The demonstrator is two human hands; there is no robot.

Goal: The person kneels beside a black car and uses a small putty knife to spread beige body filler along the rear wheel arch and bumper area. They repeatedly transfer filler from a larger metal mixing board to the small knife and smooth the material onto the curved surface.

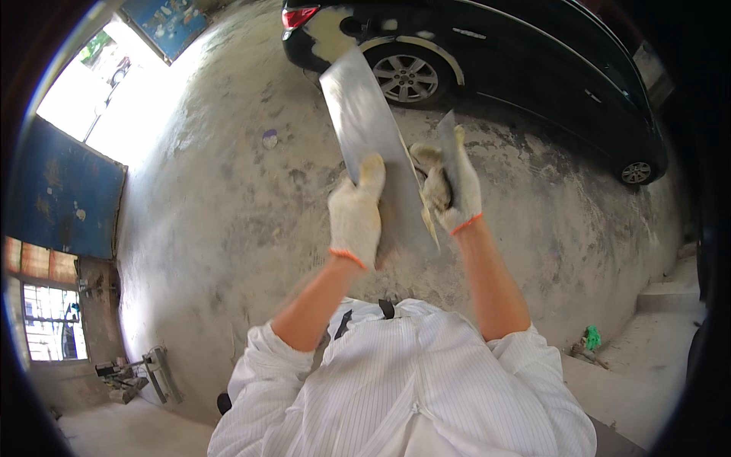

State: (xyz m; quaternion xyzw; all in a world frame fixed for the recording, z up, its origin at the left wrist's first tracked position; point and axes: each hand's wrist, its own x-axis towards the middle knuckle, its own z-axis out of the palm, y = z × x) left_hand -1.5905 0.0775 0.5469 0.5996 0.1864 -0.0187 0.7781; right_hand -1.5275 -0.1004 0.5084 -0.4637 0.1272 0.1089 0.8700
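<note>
My left hand (355, 215), in a cream knit glove with an orange cuff, is closed on a long flat metal plate (364, 114), thumb laid on its face. Pale yellowish paste (428, 215) lines the plate's right edge. Just to the right, my right hand (470, 186), gloved the same way, grips a putty knife (448, 145) with its grey blade pointing up. The fingers partly hide the knife's handle. Whether the blade touches the plate, I cannot tell. Motion blurs the plate's lower end.
A black car (525, 84) stands ahead, with cream filler patches (329, 36) on its rear panel and around the wheel arch. Blue metal doors (65, 186) flank a bright opening at left. A green item (592, 337) lies at lower right on the concrete floor (228, 198).
</note>
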